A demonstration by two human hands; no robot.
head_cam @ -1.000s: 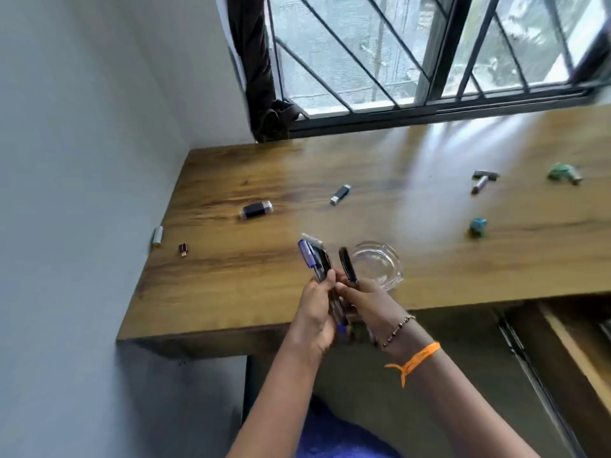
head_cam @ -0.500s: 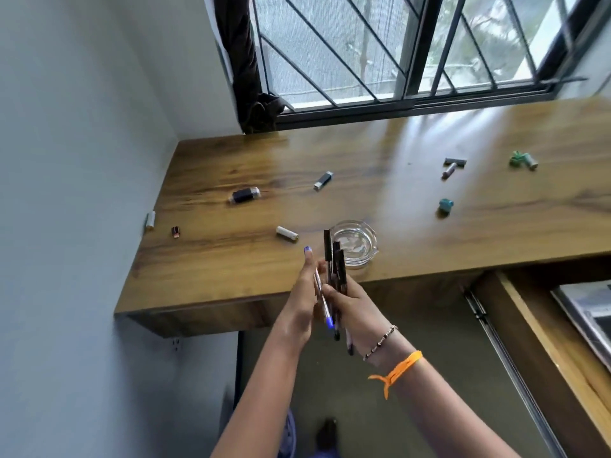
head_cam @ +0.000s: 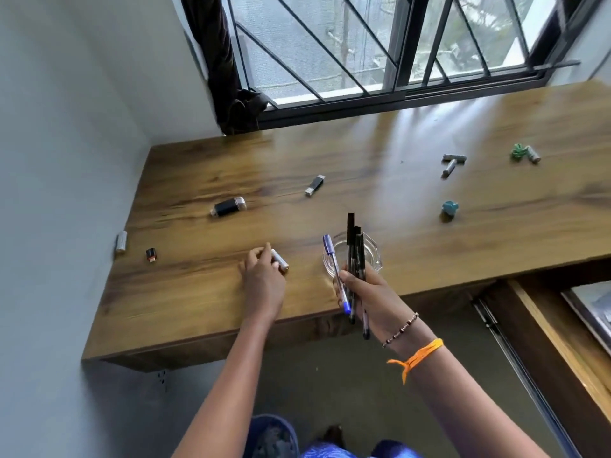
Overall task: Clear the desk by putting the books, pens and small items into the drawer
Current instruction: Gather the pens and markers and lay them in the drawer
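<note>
soft daylight from the window [head_cam: 380,44], glare on desk [head_cam: 429,127], wide-angle edge bending

battery [head_cam: 279,260] on desk [head_cam: 413,233], left of glass dish [head_cam: 373,259]; open drawer [head_cam: 558,342] right of desk

bare desk [head_cam: 205,302] front-left of the glass dish [head_cam: 375,256], wall [head_cam: 66,193] bounding left edge, drawer [head_cam: 562,328] apparently open at right

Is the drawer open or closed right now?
Open. The drawer is pulled out from under the desk at the lower right, its wooden side and metal rail showing, with something flat lying inside.
</note>
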